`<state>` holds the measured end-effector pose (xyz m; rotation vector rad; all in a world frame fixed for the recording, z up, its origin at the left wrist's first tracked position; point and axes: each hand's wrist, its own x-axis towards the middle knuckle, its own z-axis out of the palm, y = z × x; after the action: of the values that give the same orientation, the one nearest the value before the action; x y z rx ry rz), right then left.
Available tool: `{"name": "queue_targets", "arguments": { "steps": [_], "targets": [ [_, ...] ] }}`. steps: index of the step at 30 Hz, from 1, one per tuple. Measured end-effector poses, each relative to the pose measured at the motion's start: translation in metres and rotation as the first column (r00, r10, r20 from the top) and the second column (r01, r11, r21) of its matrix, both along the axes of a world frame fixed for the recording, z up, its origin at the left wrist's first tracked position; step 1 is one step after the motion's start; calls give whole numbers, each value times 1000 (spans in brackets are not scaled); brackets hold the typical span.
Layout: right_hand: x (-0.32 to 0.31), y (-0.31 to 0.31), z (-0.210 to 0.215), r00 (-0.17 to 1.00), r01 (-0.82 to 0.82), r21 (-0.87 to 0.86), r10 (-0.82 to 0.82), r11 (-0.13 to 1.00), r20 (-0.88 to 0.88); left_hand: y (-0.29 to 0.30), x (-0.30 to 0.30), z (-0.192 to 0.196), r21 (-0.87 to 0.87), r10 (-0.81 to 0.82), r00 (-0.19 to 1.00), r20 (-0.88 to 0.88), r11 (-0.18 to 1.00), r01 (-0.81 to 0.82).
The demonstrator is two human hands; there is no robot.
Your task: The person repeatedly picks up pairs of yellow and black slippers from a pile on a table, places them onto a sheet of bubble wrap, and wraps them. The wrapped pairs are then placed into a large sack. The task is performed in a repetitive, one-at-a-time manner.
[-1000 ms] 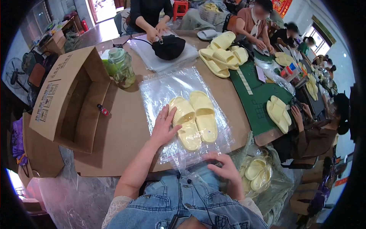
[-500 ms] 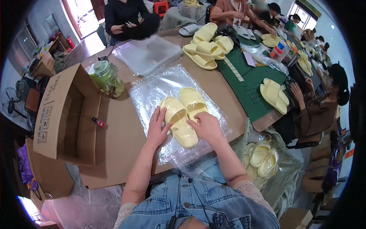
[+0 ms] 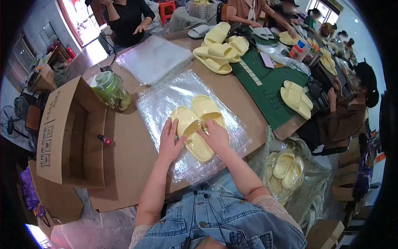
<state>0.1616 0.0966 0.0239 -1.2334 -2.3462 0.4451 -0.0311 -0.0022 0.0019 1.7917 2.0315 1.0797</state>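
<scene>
A pair of pale yellow slippers lies on a stack of clear plastic bags [image 3: 159, 106] in front of me, with glossy film glinting over them. My left hand [image 3: 168, 143] rests along the outer edge of the left slipper [image 3: 200, 147], fingers stretched out and thumb apart. On the inner side, my right hand [image 3: 216, 137] lies over the strap area of the right slipper [image 3: 205, 107], its fingers extended and its thumb toward the left slipper. That hand hides part of the right slipper.
Left stand an open cardboard box [image 3: 89, 145], a small red-black bottle [image 3: 105, 140] and a green jar [image 3: 112, 91]. Behind lie flat clear bags [image 3: 155, 60] and piled yellow slippers [image 3: 217, 50]. Right are a green mat [image 3: 259, 91] and a sack of bagged slippers [image 3: 286, 170]. Co-workers sit around.
My right hand has shifted left and up over the slippers. My left hand stays at the left slipper. The person across the table has raised one arm; their dark bundle is out of sight.
</scene>
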Motion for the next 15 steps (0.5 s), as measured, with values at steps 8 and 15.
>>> {"name": "queue_targets", "arguments": {
  "steps": [8, 15],
  "targets": [
    [34, -27, 20, 1000, -20, -61, 21, 998, 23, 1, 2, 1, -18, 22, 1000, -9, 1000, -22],
    [56, -30, 54, 988, -117, -120, 128, 986, 83, -1, 2, 3, -9, 33, 999, -4, 999, -33]
  ]
}}
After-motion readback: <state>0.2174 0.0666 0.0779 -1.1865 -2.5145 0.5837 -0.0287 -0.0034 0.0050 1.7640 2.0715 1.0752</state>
